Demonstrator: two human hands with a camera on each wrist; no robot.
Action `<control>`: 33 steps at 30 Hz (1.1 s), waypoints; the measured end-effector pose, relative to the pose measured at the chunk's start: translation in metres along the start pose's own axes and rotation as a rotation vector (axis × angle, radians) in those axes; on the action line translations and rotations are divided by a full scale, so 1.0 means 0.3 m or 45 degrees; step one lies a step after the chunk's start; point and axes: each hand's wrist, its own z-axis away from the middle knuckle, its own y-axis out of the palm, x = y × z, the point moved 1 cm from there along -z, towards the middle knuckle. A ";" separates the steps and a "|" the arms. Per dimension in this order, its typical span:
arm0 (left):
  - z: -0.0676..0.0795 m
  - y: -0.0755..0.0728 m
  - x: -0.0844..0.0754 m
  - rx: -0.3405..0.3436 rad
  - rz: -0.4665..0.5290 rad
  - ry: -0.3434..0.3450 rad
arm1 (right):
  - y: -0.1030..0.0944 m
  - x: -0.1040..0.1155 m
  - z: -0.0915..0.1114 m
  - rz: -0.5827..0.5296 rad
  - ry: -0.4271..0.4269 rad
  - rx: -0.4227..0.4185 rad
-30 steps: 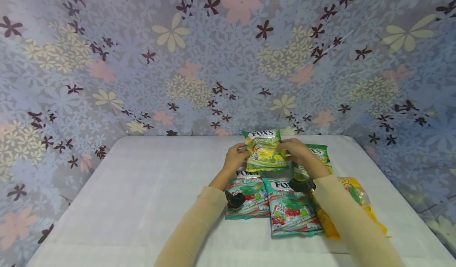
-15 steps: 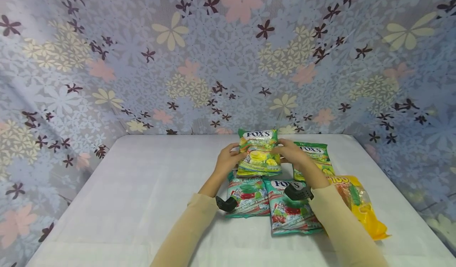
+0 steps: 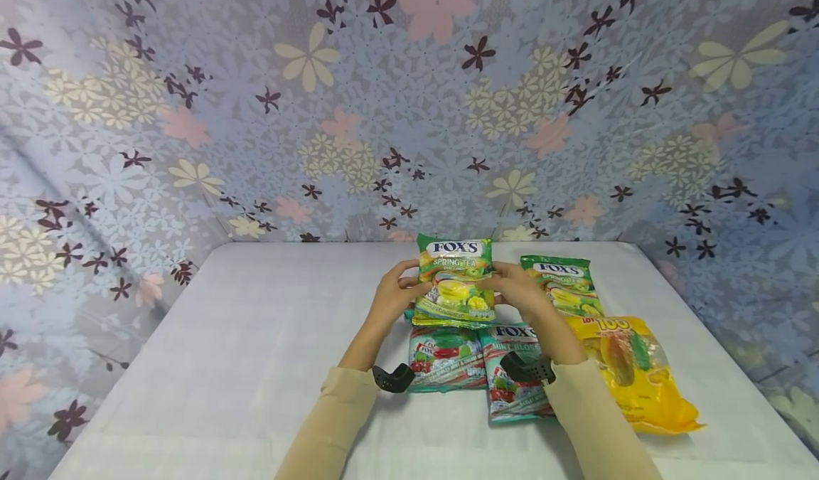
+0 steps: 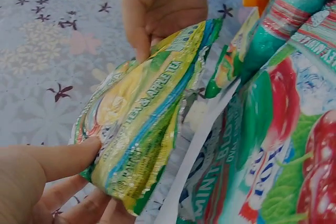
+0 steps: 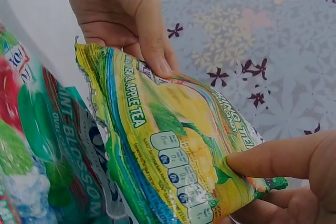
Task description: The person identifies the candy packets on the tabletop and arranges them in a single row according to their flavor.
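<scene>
Both hands hold a green and yellow Fox's Spring Tea candy bag (image 3: 456, 281) by its two sides, front facing me, in the head view. The left hand (image 3: 395, 296) grips its left edge, thumb on the front and fingers behind. On the opposite edge the right hand (image 3: 520, 294) pinches the bag the same way. The wrist views show the bag (image 4: 142, 114) tilted between both thumbs. Just below it lies a teal Fox's Mint Blossom bag (image 3: 448, 359), its top covered by the held bag. A second Mint Blossom bag (image 3: 508, 395) lies to its right, partly behind the right wrist.
Another Spring Tea bag (image 3: 563, 284) lies at the back right of the white table (image 3: 256, 352). In front of it is a yellow Lot 100 candy bag (image 3: 640, 380), partly covered by the right sleeve. A flowered cloth (image 3: 358, 110) hangs behind the table.
Both hands have carried the held Spring Tea bag left and slightly toward me, over the top of the left Mint Blossom bag. The right arm now uncovers more of the yellow bag.
</scene>
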 end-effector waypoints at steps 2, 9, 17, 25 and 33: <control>0.010 -0.007 -0.003 0.018 0.011 -0.002 | 0.007 -0.001 0.008 0.005 0.004 -0.008; 0.019 -0.019 -0.017 0.079 0.017 -0.019 | 0.021 -0.002 0.029 0.008 0.008 -0.037; 0.029 -0.024 -0.013 0.025 -0.025 0.006 | 0.039 0.012 0.038 -0.014 -0.029 -0.026; 0.034 -0.060 -0.018 -0.007 -0.163 -0.012 | 0.071 0.014 0.024 0.028 -0.017 0.008; 0.048 -0.135 0.012 -0.032 -0.204 -0.032 | 0.149 0.012 -0.017 0.116 -0.056 0.024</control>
